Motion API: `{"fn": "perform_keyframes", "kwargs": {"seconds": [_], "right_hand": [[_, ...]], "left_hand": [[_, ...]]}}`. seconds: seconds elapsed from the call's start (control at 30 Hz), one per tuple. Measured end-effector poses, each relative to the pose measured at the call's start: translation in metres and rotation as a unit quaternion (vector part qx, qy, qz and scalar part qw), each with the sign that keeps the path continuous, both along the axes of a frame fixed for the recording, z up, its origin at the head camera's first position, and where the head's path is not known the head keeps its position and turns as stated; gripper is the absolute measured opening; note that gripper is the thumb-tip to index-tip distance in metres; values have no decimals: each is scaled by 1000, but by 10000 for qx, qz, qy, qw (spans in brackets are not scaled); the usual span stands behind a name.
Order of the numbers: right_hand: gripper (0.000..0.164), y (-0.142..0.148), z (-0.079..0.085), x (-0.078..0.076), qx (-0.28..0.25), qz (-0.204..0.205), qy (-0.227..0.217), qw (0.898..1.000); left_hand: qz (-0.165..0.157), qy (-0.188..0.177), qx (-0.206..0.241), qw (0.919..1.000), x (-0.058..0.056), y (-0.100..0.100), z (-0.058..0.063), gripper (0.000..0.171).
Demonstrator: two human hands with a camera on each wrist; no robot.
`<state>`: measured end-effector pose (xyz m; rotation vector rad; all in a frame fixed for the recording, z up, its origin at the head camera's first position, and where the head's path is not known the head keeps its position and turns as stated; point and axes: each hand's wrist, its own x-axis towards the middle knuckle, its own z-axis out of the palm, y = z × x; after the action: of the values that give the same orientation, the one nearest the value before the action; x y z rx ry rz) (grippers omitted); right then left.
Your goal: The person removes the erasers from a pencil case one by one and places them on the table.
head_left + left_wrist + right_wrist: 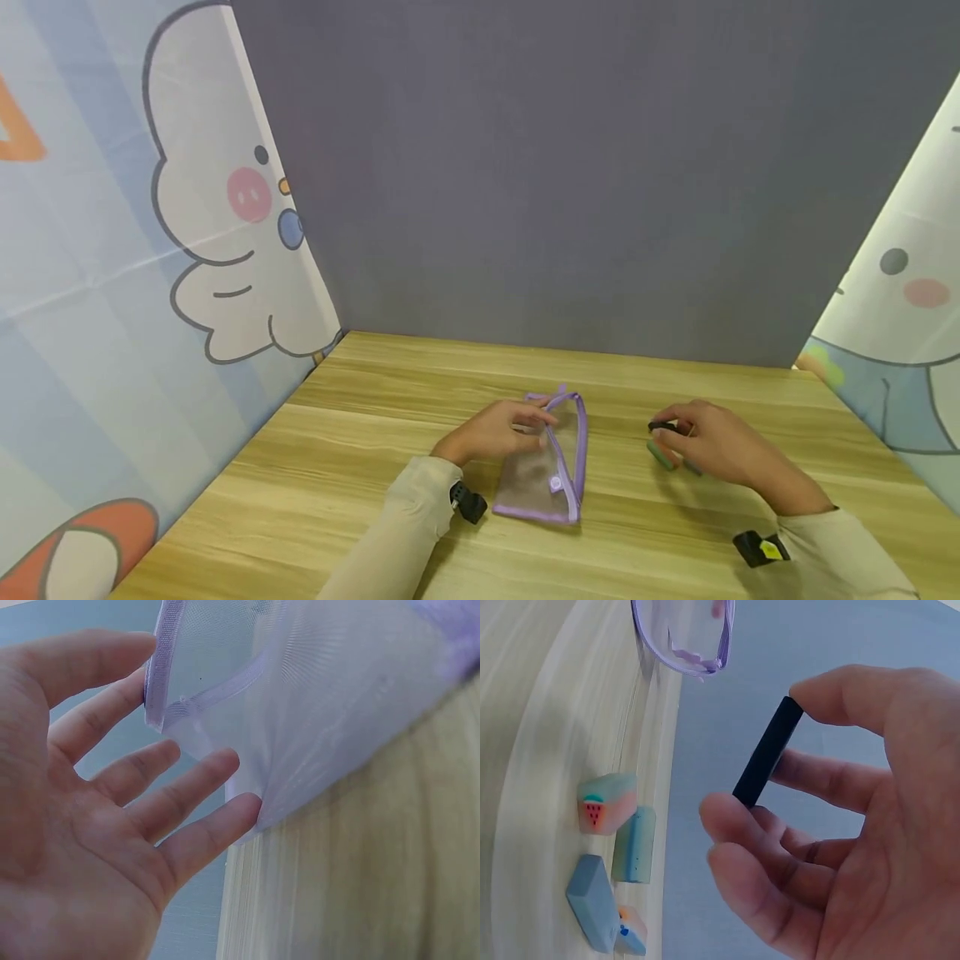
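My left hand [491, 429] holds the purple-edged opening of a see-through mesh pouch [521, 487] between thumb and index finger, the other fingers spread beside the mesh. A round snap shows on its trim in the head view. To the right, my right hand [716, 442] pinches a slim black eraser [769, 752] by its ends, thumb at one and fingertips at the other, raised over the table. Below that hand lie a watermelon-print eraser [607, 805], a green eraser [636, 846], a blue-grey eraser [594, 904] and a small patterned eraser [632, 930], partly covered by the blue-grey one.
The wood-grain table [360, 417] runs back to a plain grey panel [570, 175]. Cartoon-printed cloths [82, 250] stand along the left and right sides. A black wrist device [468, 502] sits at the left cuff, another [750, 548] at the right.
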<state>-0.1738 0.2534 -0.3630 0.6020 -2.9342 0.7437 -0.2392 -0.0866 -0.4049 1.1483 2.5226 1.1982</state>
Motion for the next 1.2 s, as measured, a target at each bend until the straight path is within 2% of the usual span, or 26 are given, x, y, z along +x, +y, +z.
{"fn": "perform_keyframes", "kwargs": {"seconds": [0.33, 0.57, 0.67, 0.8, 1.07, 1.2], "right_hand": [[33, 15, 6, -6, 155, 193, -250, 9994], [31, 30, 8, -7, 151, 242, -527, 9982], [27, 36, 6, -9, 168, 431, -588, 9972], [20, 44, 0, -9, 165, 728, -751, 9944], [19, 52, -10, -9, 48, 842, -1322, 9876], [17, 51, -12, -10, 141, 953, -1352, 9861]], "left_hand": [[261, -345, 228, 9988, 4, -5, -3, 33], [272, -208, 75, 9994, 2, -2, 5, 34], [263, -171, 143, 9994, 1, -2, 7, 33], [265, -197, 160, 9993, 1, 0, 4, 32], [252, -193, -9, 9995, 2, 3, 0, 32], [277, -131, -20, 9995, 1, 2, 0, 32]]}}
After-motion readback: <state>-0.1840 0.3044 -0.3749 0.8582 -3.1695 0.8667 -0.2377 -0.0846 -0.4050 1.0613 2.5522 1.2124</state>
